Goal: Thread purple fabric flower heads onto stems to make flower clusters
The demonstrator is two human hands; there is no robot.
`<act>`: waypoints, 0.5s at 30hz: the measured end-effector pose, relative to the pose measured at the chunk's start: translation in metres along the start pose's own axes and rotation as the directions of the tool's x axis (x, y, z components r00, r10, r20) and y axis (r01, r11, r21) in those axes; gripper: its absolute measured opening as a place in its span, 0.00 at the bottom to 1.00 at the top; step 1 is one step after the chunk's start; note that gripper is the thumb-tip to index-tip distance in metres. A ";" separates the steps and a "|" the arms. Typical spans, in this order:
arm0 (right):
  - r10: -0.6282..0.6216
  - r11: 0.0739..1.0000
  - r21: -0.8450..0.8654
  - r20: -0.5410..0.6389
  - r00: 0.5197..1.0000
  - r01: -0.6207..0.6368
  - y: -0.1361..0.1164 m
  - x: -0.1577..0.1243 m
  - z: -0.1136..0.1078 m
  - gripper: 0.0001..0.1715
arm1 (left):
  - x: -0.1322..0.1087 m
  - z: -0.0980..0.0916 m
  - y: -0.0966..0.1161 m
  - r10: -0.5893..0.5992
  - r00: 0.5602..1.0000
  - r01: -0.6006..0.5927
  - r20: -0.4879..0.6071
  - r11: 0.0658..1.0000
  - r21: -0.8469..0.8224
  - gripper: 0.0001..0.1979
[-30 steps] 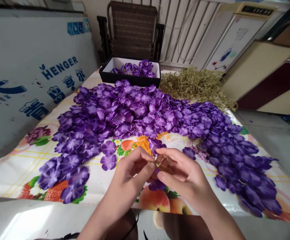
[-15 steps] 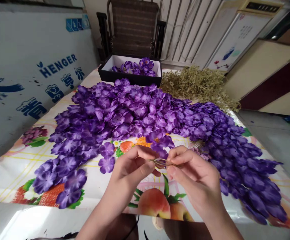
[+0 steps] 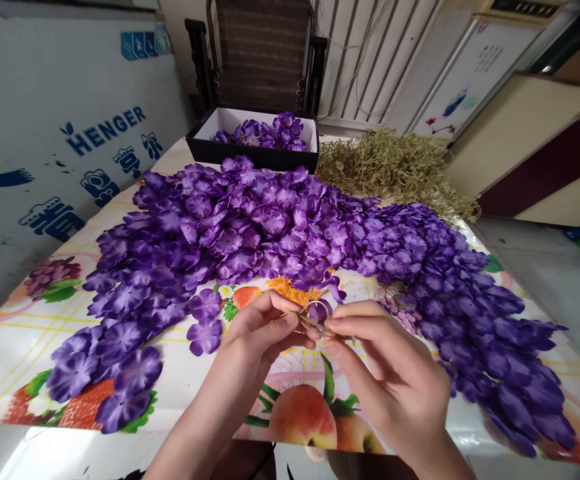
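Note:
Between my two hands is a thin greenish-brown plastic stem (image 3: 311, 319), bent into a small loop. My left hand (image 3: 257, 343) pinches one end with thumb and fingers. My right hand (image 3: 387, 367) is closed on the other end, partly covering it. Just behind the fingertips a purple petal piece shows, and I cannot tell whether it is joined to the stem. A wide heap of purple fabric petals (image 3: 270, 220) curves around the hands, and two loose petals (image 3: 205, 323) lie left of my left hand.
A black box with white lining (image 3: 255, 160) holds purple flowers at the table's far side. Beside it sits a tangle of olive-green stems (image 3: 390, 167). Orange bits (image 3: 293, 291) lie on the fruit-printed tablecloth (image 3: 20, 347). A chair (image 3: 263, 60) stands behind, a large white box (image 3: 70, 73) at left.
My right hand has turned and dropped slightly, its fingers now more stretched over the stem. The stem's loop is rounder and stands higher. The view has shifted a little.

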State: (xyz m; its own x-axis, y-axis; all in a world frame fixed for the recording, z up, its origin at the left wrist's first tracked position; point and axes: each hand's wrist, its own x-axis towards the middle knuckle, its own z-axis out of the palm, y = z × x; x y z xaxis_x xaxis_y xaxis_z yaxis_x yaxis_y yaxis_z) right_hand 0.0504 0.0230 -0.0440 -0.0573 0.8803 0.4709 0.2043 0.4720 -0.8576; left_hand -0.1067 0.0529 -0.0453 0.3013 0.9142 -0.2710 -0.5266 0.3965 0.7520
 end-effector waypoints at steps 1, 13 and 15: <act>0.010 1.000 -0.003 -0.008 1.000 -0.010 0.001 0.000 0.000 0.22 | 0.001 0.000 -0.001 -0.006 1.000 0.005 0.005 1.000 0.022 0.03; 0.442 0.859 0.223 0.135 0.887 -0.462 0.008 0.007 -0.003 0.12 | 0.001 0.000 0.002 -0.057 0.998 0.060 -0.019 0.970 0.237 0.06; 0.541 0.741 0.323 0.231 0.809 -0.588 0.010 0.008 -0.005 0.05 | 0.000 0.000 0.002 -0.066 0.997 0.074 -0.039 0.964 0.254 0.07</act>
State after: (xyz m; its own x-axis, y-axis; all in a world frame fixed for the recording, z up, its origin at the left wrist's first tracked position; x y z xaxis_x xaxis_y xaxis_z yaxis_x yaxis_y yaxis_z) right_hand 0.0568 0.0351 -0.0478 -0.1617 0.9781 -0.1310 -0.1304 -0.1527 -0.9796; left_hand -0.1079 0.0541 -0.0436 0.3039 0.8886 -0.3436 -0.2836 0.4287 0.8578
